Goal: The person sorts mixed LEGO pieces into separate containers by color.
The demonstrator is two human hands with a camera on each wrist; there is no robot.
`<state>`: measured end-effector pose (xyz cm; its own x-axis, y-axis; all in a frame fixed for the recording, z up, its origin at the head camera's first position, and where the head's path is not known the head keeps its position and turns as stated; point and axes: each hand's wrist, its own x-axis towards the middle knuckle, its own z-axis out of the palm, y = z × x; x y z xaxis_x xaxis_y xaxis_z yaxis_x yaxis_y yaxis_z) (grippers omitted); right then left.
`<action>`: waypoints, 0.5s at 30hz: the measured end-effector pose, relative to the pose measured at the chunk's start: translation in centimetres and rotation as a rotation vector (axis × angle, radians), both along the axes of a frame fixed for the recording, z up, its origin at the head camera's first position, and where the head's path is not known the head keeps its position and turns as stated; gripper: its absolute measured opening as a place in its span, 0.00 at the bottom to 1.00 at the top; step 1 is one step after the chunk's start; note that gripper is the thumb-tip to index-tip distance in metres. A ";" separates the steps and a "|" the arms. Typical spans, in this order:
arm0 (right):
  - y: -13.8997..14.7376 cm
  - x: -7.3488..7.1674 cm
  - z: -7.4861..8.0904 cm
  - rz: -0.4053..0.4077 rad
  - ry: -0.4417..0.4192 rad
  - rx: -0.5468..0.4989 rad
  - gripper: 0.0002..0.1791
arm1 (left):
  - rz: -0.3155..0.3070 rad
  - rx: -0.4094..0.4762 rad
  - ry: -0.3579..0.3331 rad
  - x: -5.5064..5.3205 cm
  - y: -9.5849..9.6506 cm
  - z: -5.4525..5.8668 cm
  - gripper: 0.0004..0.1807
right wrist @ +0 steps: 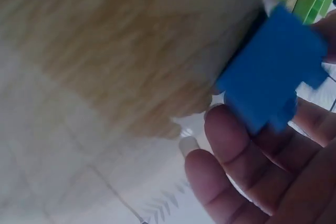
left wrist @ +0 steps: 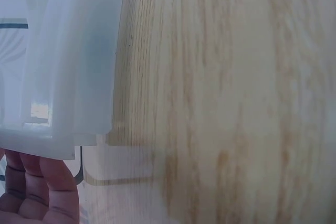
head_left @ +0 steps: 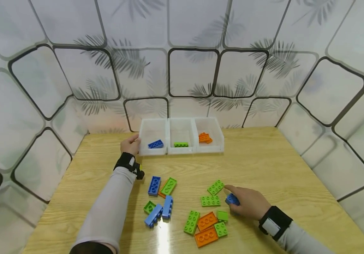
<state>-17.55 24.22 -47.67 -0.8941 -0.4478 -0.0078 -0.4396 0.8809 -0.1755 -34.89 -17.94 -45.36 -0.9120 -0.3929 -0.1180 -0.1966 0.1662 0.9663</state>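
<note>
At the back of the table stands a white three-section box. My left hand holds its left end; in the left wrist view the fingers meet the box's translucent wall. One section has a blue brick, the middle a green brick, the right one orange bricks. At the right, my right hand pinches a blue brick between thumb and fingers, low over the table. Beside those fingertips lie two green bricks.
Left of centre lie several blue bricks among green bricks, with an orange one partly covered. Nearer the front are orange bricks and more green bricks. Patterned white panels enclose the wooden table at back and sides.
</note>
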 end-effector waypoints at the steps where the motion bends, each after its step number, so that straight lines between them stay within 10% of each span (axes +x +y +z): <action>1: 0.0 -0.1 0.1 0.009 0.008 -0.005 0.32 | 0.000 0.003 -0.002 0.0 0.0 0.0 0.19; 15: -0.7 -0.8 -0.3 0.203 0.109 -0.195 0.19 | 0.002 0.023 0.004 0.0 -0.2 -0.1 0.19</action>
